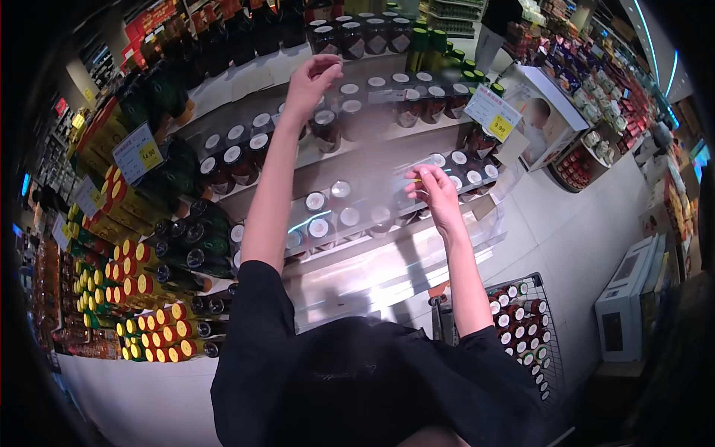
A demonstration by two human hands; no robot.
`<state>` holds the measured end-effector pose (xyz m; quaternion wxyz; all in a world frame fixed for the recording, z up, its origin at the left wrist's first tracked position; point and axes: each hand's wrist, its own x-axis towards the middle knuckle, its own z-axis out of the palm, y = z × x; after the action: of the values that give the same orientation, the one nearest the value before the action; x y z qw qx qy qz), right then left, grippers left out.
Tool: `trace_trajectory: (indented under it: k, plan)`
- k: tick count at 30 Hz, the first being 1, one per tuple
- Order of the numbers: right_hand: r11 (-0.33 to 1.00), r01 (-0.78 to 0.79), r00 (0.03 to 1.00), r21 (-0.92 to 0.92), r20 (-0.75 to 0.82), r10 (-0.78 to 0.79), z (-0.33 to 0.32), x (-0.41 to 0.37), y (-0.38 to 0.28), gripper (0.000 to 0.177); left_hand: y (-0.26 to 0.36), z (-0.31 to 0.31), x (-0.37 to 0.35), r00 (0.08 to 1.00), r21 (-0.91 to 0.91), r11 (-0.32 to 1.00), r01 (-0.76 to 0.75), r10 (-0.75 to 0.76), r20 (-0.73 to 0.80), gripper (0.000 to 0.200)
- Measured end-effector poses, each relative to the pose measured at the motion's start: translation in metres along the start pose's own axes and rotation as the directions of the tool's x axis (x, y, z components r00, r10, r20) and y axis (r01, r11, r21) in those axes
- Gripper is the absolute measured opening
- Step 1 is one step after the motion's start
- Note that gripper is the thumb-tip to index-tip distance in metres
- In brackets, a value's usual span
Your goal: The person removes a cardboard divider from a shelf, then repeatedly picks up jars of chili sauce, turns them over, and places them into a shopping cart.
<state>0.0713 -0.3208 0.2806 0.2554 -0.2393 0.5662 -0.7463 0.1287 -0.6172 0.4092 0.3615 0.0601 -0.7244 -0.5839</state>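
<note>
My left hand (316, 80) is raised before the upper shelf, its thumb and fingers curled together near dark jars with white lids (352, 40). Lower and to the right, my right hand (436, 195) has its fingers bent in a pinch, with a small yellow-green spot at the fingertips. Between the hands is a hazy, see-through patch (369, 141), like clear plastic, blurring the shelf behind it. I cannot tell what either hand grips. More lidded jars (319, 227) stand low behind a clear, shiny shelf front, below my right hand.
Close by my right arm is a wire cart (550, 350) full of lidded jars. Bottles with yellow caps (160, 335) and dark bottles (205, 235) fill the left shelves. Price signs (493, 112) stick out from the shelf. A white box (629, 298) stands at right.
</note>
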Motion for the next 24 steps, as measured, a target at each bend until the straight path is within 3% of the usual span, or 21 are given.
trace_trajectory:
  k: [2,4,6,8,10,12,14,16,18,20,24]
  plan:
    - [1.0,0.016,1.0,-0.006,-0.02,-0.017,0.0,0.008,0.004,0.029,-0.018,-0.014,0.049,0.999,0.1,0.994,-0.037,0.04,-0.031,0.029]
    - [1.0,-0.006,0.998,0.003,-0.068,0.006,-0.003,0.011,0.007,0.029,-0.044,-0.029,0.102,0.976,0.32,0.931,-0.175,0.208,-0.072,0.029]
    - [1.0,0.004,0.993,-0.02,-0.114,-0.006,-0.006,0.01,0.006,0.03,-0.06,-0.037,0.145,0.953,0.565,0.8,-0.202,0.294,-0.075,0.032]
    - [0.998,-0.054,0.991,0.032,-0.119,0.057,-0.003,0.003,-0.01,0.03,-0.073,-0.04,0.167,0.897,0.776,0.577,-0.257,0.441,-0.031,0.035]
    - [1.0,-0.002,0.996,0.028,-0.087,0.005,-0.003,-0.001,-0.019,0.028,-0.084,-0.044,0.185,0.962,0.817,0.567,-0.107,0.266,-0.059,0.039]
    - [0.996,-0.075,0.982,0.055,-0.167,0.084,-0.003,-0.004,-0.021,0.028,-0.109,-0.045,0.196,0.944,0.774,0.629,-0.075,0.294,-0.148,0.046]
    - [0.998,-0.047,0.972,0.052,-0.228,0.058,-0.003,-0.008,-0.024,0.028,-0.122,-0.046,0.202,0.945,0.669,0.741,0.058,0.175,-0.276,0.051]
    - [0.998,-0.052,0.984,0.048,-0.166,0.059,-0.008,-0.017,-0.022,0.029,-0.122,-0.044,0.199,0.93,0.701,0.712,0.026,0.24,-0.278,0.052]
    - [0.998,-0.006,0.975,0.063,-0.221,0.02,-0.011,-0.023,-0.018,0.03,-0.124,-0.046,0.199,0.911,0.757,0.654,0.017,0.301,-0.28,0.051]
    - [0.999,0.002,0.981,0.054,-0.192,0.008,-0.013,-0.026,-0.015,0.029,-0.122,-0.045,0.195,0.878,0.838,0.545,0.015,0.395,-0.272,0.048]
    - [0.998,-0.01,0.975,0.057,-0.219,0.023,-0.011,-0.037,-0.016,0.028,-0.09,-0.033,0.172,0.787,0.833,0.553,0.031,0.5,-0.361,0.047]
